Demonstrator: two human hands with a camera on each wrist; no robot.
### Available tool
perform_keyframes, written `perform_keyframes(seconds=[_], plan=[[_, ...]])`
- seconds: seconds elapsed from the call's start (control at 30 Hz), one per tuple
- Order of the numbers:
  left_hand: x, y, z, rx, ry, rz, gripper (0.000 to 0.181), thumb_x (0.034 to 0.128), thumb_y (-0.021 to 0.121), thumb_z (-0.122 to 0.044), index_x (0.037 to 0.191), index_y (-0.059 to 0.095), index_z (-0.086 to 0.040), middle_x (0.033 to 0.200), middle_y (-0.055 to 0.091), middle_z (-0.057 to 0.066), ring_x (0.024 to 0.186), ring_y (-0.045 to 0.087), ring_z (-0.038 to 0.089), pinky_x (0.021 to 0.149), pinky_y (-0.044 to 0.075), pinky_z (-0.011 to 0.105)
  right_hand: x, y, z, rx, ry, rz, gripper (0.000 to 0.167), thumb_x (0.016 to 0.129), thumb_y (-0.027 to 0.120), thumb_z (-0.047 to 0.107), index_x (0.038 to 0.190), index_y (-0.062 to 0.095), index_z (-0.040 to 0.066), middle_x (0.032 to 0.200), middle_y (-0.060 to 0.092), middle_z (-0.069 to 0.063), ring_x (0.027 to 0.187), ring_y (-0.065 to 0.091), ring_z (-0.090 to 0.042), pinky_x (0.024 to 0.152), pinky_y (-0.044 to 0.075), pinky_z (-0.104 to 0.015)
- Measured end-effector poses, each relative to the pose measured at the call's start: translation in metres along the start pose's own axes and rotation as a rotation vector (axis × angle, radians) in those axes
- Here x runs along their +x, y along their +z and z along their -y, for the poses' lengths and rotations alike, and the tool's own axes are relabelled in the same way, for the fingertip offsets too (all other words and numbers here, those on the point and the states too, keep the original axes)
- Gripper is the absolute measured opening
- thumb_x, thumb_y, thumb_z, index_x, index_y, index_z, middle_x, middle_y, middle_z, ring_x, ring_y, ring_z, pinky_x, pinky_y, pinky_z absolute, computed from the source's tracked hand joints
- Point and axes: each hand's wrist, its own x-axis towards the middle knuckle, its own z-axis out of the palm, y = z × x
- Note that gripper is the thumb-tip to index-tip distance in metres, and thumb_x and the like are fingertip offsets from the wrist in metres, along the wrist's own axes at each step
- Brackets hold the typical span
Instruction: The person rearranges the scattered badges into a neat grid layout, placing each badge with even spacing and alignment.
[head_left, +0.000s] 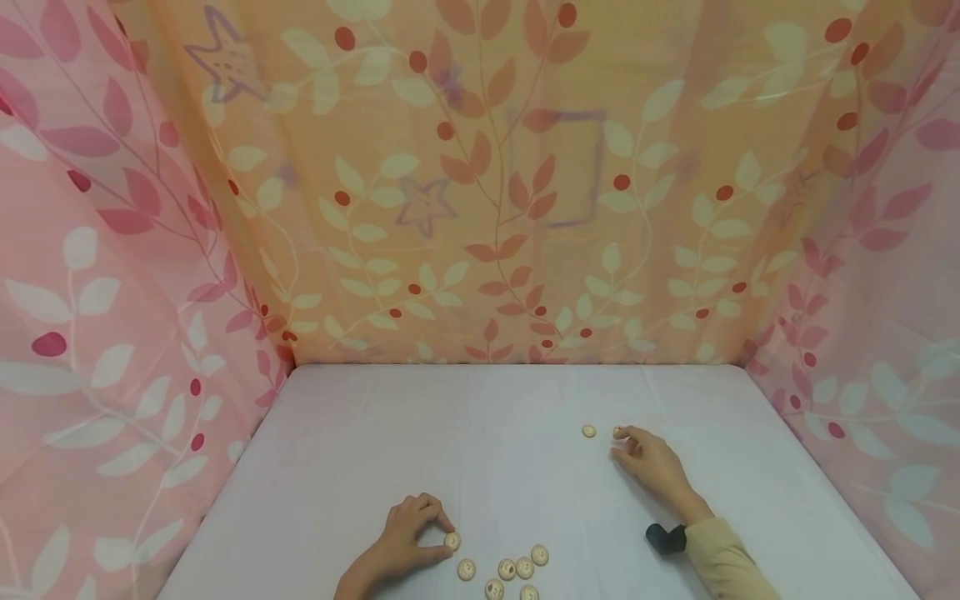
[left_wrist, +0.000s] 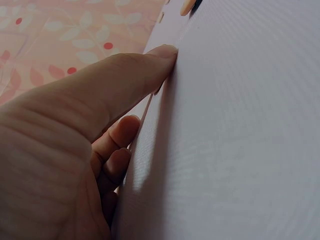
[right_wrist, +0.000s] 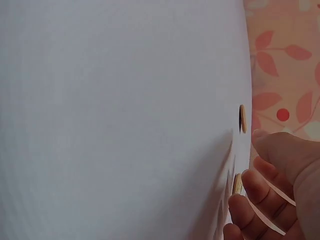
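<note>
White worktop [head_left: 345,433] near me: left grip [head_left: 405,535] pinched a near disc [head_left: 452,542], right grip [head_left: 657,468], unclenched, touched a far disc [head_left: 618,432] beside another; looked like two placed, at least seven left.

The discs [head_left: 467,570] are cream with dark markings, the table [head_left: 375,450] white, the back cloth [head_left: 315,125] orange-yellow with cream and rust leaves, red dots and purple star outlines, the side cloths [head_left: 37,275] pink with white and magenta leaves, the sleeve [head_left: 726,557] beige.
</note>
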Motion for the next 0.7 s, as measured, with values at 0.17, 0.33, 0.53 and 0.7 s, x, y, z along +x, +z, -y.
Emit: perform_keyframes(seconds=[0.17, 0.33, 0.53, 0.7], plan=[[0.000, -0.001, -0.001, 0.001, 0.000, -0.003, 0.019, 0.0774, 0.067, -0.048, 0.089, 0.057, -0.036, 0.103, 0.047, -0.020, 0.096, 0.038, 0.006, 0.085, 0.027, 0.043, -0.004, 0.002, 0.008, 0.023, -0.006, 0.028, 0.024, 0.081, 0.071, 0.026, 0.099, 0.065, 0.013, 0.073, 0.056, 0.007, 0.063, 0.048, -0.007, 0.053, 0.038, -0.023], [0.000, -0.001, 0.000, 0.012, 0.007, -0.011, 0.020, 0.0772, 0.067, -0.048, 0.090, 0.058, -0.036, 0.103, 0.048, -0.021, 0.094, 0.038, 0.005, 0.084, 0.027, 0.042, -0.008, 0.005, 0.018, 0.038, -0.016, 0.055, 0.023, 0.081, 0.071, 0.029, 0.099, 0.066, 0.015, 0.072, 0.055, 0.009, 0.059, 0.046, -0.004, 0.051, 0.038, -0.022], [0.000, 0.000, 0.000, 0.012, 0.011, -0.016, 0.020, 0.0769, 0.068, -0.047, 0.089, 0.058, -0.035, 0.103, 0.048, -0.021, 0.094, 0.038, 0.004, 0.083, 0.027, 0.041, -0.015, 0.008, 0.035, 0.033, -0.047, 0.067, 0.021, 0.080, 0.072, 0.030, 0.096, 0.065, 0.018, 0.071, 0.054, 0.011, 0.060, 0.046, -0.003, 0.053, 0.038, -0.022], [0.000, 0.001, 0.001, 0.011, 0.010, -0.014, 0.020, 0.0771, 0.067, -0.048, 0.089, 0.058, -0.036, 0.103, 0.047, -0.021, 0.094, 0.038, 0.005, 0.084, 0.027, 0.042, -0.022, 0.012, 0.050, 0.021, -0.042, 0.096, 0.020, 0.079, 0.073, 0.029, 0.095, 0.066, 0.019, 0.070, 0.053, 0.013, 0.059, 0.045, -0.002, 0.052, 0.038, -0.021]])
